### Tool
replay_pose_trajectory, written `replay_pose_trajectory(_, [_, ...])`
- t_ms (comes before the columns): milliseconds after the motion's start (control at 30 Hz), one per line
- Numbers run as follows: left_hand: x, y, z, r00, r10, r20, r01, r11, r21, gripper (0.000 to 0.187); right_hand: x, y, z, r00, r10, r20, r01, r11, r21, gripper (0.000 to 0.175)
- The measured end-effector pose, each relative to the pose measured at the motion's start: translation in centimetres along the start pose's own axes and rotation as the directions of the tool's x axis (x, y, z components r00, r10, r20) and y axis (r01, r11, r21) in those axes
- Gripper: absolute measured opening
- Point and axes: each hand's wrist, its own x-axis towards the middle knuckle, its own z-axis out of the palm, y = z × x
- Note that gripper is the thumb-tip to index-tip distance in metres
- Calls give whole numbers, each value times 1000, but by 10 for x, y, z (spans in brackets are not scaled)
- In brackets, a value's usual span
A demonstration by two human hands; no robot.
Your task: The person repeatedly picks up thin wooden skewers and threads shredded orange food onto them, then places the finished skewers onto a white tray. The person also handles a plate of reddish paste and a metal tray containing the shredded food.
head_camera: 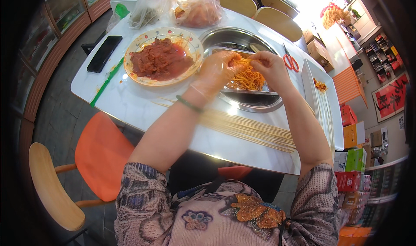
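Observation:
My left hand (221, 68), in a clear plastic glove, pinches some orange food strands over a metal tray (242, 91). Beside it my right hand (268, 65), bare, has its fingertips at the same small piece; a thin stick may be between them, but this is too small to tell. Orange-yellow strands (248, 80) lie in the tray, which rests on a round steel pan (234, 105). Wooden skewers (247, 127) lie on the table below my forearms. At the left stands a patterned plate (143, 80) with red marinated meat (161, 59).
Red-handled scissors (291, 62) lie right of the pan, near a white tray (338, 129) holding skewers with food at their tips. A black phone (104, 54) and a green strip (107, 81) lie at the left. Plastic bags (198, 10) stand behind. An orange chair (100, 155) is at the lower left.

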Motion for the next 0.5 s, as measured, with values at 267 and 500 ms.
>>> replay_pose_trajectory(267, [2, -10, 4, 999, 51, -5, -50, 995, 90, 25, -1, -6, -1, 998, 47, 44, -52, 989, 139, 15])
replay_pose_trajectory(500, [2, -3, 2, 999, 24, -45, -21, 998, 54, 22, 1, -5, -2, 998, 53, 33, -59, 971, 231, 17])
